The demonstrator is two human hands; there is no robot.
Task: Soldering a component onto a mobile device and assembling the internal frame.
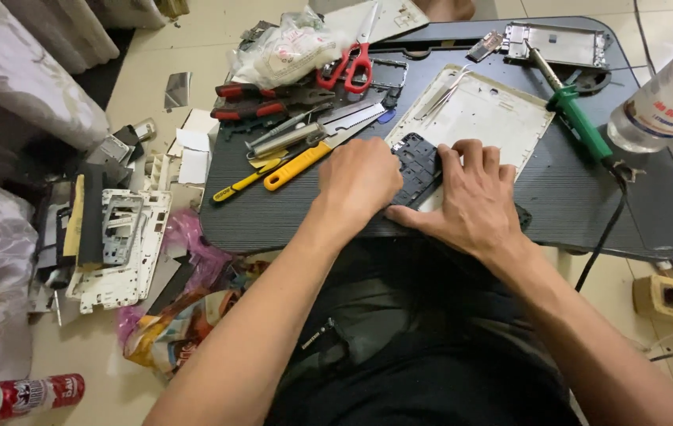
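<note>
Hands, left (358, 180) and right (471, 197), press black frame (415, 167) (fingers flat) near table edge (273, 241).

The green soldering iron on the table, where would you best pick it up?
By the green handle of the soldering iron, coming from above with the right hand. It lies flat and bare on the table, the metal tip pointing away, the cord trailing toward the near edge.

You sat on a tiled home floor (210, 55) at a low dark lap table (573, 197), a makeshift repair bench: curtains (29, 71) hung left, a soldering iron (577, 118) near its far right corner, device frames (115, 244) off its left edge.
</note>
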